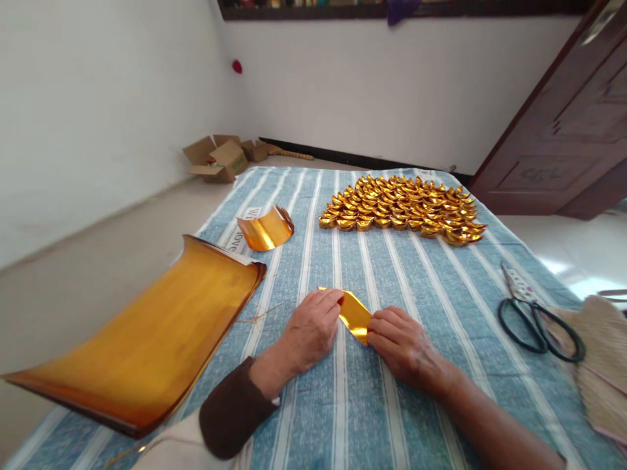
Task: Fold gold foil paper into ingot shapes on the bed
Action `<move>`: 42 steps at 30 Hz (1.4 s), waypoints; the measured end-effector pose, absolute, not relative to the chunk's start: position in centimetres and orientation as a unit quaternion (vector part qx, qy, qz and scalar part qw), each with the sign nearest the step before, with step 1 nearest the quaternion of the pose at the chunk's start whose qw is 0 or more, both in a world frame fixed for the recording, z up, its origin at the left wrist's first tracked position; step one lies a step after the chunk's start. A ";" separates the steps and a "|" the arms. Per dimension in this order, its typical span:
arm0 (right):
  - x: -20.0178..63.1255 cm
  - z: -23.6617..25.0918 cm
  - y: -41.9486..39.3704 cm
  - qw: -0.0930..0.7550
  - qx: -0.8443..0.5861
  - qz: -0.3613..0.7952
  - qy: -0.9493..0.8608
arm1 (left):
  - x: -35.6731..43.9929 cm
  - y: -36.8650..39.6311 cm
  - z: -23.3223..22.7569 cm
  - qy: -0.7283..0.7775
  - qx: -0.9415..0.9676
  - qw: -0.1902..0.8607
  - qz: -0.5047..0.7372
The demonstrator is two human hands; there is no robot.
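A folded strip of shiny gold foil paper (356,317) is stretched between my two hands, just over the striped cloth. My left hand (313,326) pinches its left end, and the fingers hide part of that end. At the strip's right end, my right hand (404,346) is closed on the edge with thumb and fingers. Beyond the hands lies a dense group of folded gold paper ingots (401,207). To the left, a curved stack of small gold paper sheets (267,230) rests near a large stack of gold paper (161,333).
Blue and white striped cloth (298,418) covers the table. On the right are black-handled scissors (536,326) beside a beige fabric piece (605,359). Open cardboard boxes (223,160) stand on the floor at the back left, and a brown door (563,124) is at the right.
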State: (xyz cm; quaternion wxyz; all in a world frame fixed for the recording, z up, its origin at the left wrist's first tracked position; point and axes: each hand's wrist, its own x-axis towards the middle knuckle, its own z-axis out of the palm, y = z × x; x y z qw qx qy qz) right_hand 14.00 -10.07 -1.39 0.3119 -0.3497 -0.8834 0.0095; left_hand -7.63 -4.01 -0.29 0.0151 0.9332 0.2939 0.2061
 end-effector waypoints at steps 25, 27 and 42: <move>13.8 -0.7 -9.8 0.350 -0.381 0.089 -0.851 | -6.6 -4.2 -0.2 0.269 0.923 0.096 0.256; 13.8 -0.8 -9.8 0.355 -0.381 0.097 -0.848 | -6.6 -4.3 -0.2 0.269 0.923 0.098 0.257; 14.7 -0.4 -10.1 0.533 -0.575 0.372 -0.498 | -8.0 -3.1 0.4 0.305 0.879 0.121 0.347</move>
